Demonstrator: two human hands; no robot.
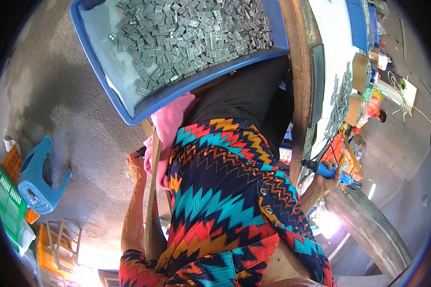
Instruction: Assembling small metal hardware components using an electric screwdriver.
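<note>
My right hand (328,181) is closed around a blue power screwdriver (331,171) with a black tip, held at the edge of the white worktable (331,43). My left hand (136,166) reaches down to my left against a wooden slat (152,191) and a pink cloth (167,125). Its fingers are curled near a small dark thing, and the grip is unclear. A large blue tray (129,103) full of several small grey metal parts (191,33) rests in front of me. My zigzag-patterned shirt fills the middle of the view.
A blue plastic stool (36,179) stands on the concrete floor at left, beside green (5,193) and orange crates (48,253). On the worktable lie grey parts (340,103), cardboard boxes (360,71) and another blue tray (358,24). A thick wooden post (368,229) leans at lower right.
</note>
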